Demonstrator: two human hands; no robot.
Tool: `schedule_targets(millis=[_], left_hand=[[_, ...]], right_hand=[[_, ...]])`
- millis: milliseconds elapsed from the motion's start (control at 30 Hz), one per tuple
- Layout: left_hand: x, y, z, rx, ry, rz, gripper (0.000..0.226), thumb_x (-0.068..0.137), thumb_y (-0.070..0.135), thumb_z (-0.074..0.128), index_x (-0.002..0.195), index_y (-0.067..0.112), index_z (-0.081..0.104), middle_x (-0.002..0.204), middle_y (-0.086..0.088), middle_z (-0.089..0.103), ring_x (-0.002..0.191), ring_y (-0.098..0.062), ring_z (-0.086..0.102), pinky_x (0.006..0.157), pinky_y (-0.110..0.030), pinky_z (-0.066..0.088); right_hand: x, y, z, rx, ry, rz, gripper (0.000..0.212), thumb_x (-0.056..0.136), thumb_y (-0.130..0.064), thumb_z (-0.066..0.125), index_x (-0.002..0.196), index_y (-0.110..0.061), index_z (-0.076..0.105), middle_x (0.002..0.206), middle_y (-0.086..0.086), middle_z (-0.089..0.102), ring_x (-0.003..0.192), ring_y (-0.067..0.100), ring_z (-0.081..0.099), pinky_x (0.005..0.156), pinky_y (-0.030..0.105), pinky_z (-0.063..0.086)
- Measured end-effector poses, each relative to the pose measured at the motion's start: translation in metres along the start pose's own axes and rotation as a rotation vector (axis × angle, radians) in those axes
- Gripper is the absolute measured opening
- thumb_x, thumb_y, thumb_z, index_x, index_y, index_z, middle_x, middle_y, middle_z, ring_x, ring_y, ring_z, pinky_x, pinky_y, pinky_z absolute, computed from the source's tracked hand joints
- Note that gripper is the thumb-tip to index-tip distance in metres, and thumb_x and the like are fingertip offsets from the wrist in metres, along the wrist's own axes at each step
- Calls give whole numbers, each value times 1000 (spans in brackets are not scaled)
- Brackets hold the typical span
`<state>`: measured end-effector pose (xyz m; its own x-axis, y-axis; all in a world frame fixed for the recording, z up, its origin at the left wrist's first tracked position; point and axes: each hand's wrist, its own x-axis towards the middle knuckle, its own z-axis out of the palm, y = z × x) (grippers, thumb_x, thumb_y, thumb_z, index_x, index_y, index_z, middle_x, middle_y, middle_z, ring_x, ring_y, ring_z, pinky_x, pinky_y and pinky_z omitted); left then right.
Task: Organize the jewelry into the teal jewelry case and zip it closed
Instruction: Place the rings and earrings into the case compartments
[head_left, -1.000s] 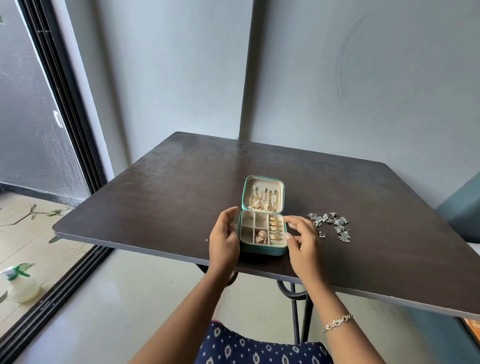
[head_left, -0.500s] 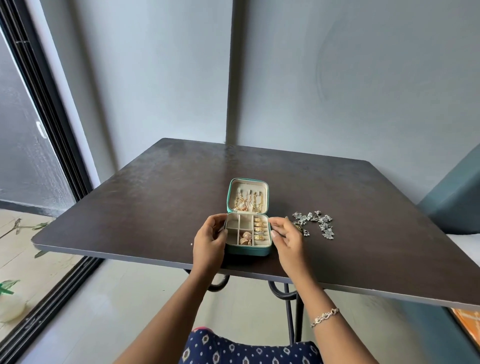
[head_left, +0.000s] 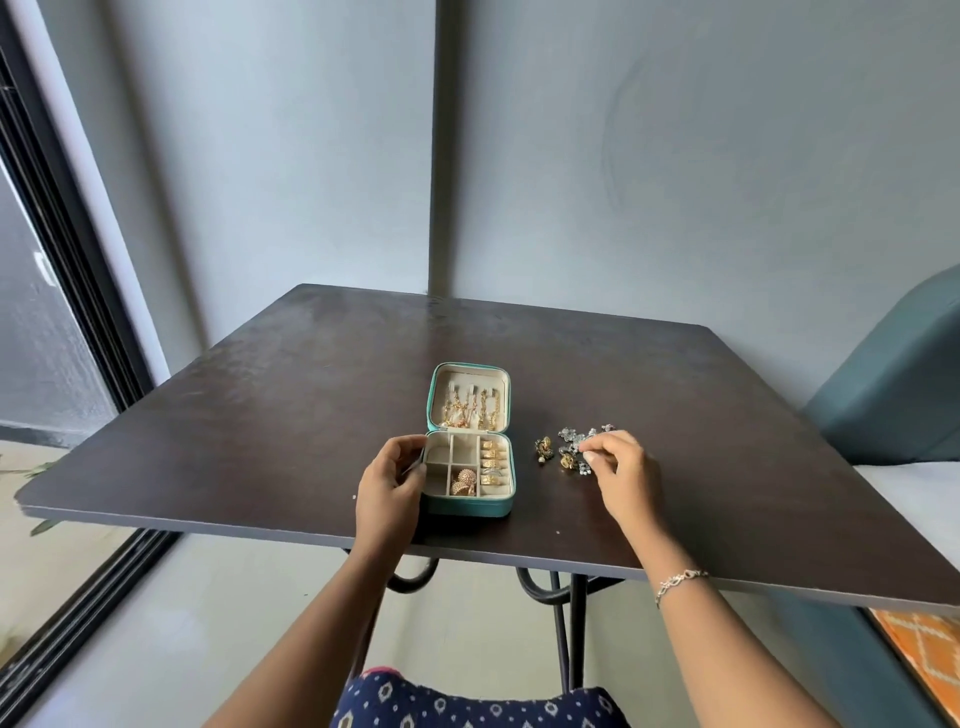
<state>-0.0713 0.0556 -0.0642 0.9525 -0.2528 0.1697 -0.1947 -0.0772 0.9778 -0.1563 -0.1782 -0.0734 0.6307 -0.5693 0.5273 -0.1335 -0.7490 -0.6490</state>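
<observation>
Wide bare stretch of the dark brown square counter on your left, all the way out to its left edge, plenty of room there. Your left hand cups the left wall of the small teal zip-around jewelry case, fingers curled against it, steadying it. The case lies open close to the near counter edge, lid flat behind, gold chains in the lid, gold rings in the right slot, a rose-gold earring pair in a front compartment. Just right of it sits the loose pile of silver and dark jewelry. Your right hand has left the case's side since a moment ago and now pinches at that pile, fingertips closed on a silver piece. Open counter beyond, to the right edge.
</observation>
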Motion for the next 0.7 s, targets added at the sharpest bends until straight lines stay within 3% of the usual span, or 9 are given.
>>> schedule_targets(millis=[100,200,300,433,700], left_hand=[[-1,0,0,6,-4,-5,26,89,-2,49,108,12,61,104,-2,67,99,-17,62,90,-40,51],[0,1,0,6,-9,-10,25,90,0,49,108,12,60,104,-2,66,99,-17,62,90,-40,51],[0,0,0,10,-11,-8,25,90,0,49,109,12,60,106,-3,66,100,-17,62,91,-42,51],[1,-1,0,4,-20,-11,25,90,1,49,109,13,60,109,-3,65,102,-18,61,91,-43,51],[2,-2,0,-3,-25,-4,24,90,1,49,107,15,60,107,-3,65,101,-18,61,90,-42,51]], right_hand=[[3,-2,4,-37,-30,-64,8,76,-3,69,83,-6,72,86,9,64,75,21,59,69,13,33],[3,-1,8,-149,-113,-156,24,70,-13,77,93,-10,72,89,9,63,87,23,54,81,20,32],[3,-1,9,-217,-175,-170,28,69,-10,76,97,-12,71,89,10,61,91,30,52,86,34,38],[2,-3,8,-241,-175,-201,24,70,0,71,91,-11,71,84,10,62,85,31,53,81,38,42],[-1,-4,7,-226,-97,-215,19,73,5,62,80,-11,68,79,7,62,77,28,57,69,29,42]])
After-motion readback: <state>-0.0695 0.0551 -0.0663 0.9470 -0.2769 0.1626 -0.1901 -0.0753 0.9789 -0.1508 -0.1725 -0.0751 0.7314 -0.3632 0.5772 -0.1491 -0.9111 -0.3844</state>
